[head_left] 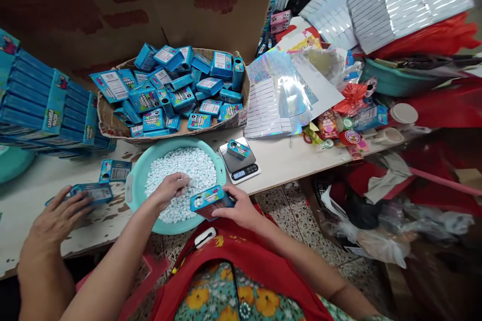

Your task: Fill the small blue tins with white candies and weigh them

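My left hand [173,188] is over the small white candies [188,164] heaped in a turquoise basin [220,163], its fingers curled together. What lies inside those fingers is hidden. A blue candy box [211,201] is gripped in my right hand [241,206] at the basin's near right rim, tilted, with a hole in its top face. Behind that hand, a small digital scale [244,173] bears another blue box [238,149] lying on its side.
A cardboard tray [241,115] piled with blue boxes stands behind the basin, beside stacked boxes [33,95] at left. A co-worker's hand [56,215] touches a blue box [94,193]. Shiny label sheets [263,105] and a cluttered heap [350,120] lie right.
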`<action>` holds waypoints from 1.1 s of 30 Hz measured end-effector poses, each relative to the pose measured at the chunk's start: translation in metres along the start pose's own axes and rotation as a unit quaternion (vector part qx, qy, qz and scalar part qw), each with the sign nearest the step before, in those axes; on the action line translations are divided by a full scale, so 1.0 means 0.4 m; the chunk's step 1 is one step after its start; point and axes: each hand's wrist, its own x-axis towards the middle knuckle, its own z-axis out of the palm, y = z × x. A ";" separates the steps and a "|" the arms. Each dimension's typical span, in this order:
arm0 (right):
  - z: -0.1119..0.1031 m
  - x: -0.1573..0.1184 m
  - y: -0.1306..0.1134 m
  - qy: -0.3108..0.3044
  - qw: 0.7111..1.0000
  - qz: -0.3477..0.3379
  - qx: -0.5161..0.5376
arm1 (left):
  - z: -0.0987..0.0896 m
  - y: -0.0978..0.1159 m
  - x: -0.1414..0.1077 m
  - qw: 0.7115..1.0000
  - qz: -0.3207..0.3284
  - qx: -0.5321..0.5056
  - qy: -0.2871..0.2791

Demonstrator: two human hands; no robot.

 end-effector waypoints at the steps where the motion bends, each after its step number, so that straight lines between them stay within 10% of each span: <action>1: -0.015 -0.009 0.003 0.017 1.000 0.007 0.009 | 0.015 0.022 0.010 0.999 0.010 0.043 -0.015; 7: -0.121 -0.066 0.041 0.124 0.990 0.038 0.049 | 0.135 0.155 0.082 0.983 0.051 0.143 -0.107; 16: -0.232 -0.081 0.080 0.239 0.968 0.051 0.049 | 0.316 0.196 0.237 0.900 0.230 0.369 -0.003; 22: -0.265 -0.067 0.093 0.272 0.959 0.054 0.062 | 0.319 0.212 0.249 0.849 0.235 0.472 -0.032; 28: -0.301 -0.018 0.116 0.328 0.943 0.036 0.038 | 0.310 0.198 0.227 0.695 0.276 0.664 -0.010; 33: -0.302 0.091 0.124 0.348 0.937 0.001 -0.038 | 0.251 0.162 0.177 0.719 0.338 0.605 0.052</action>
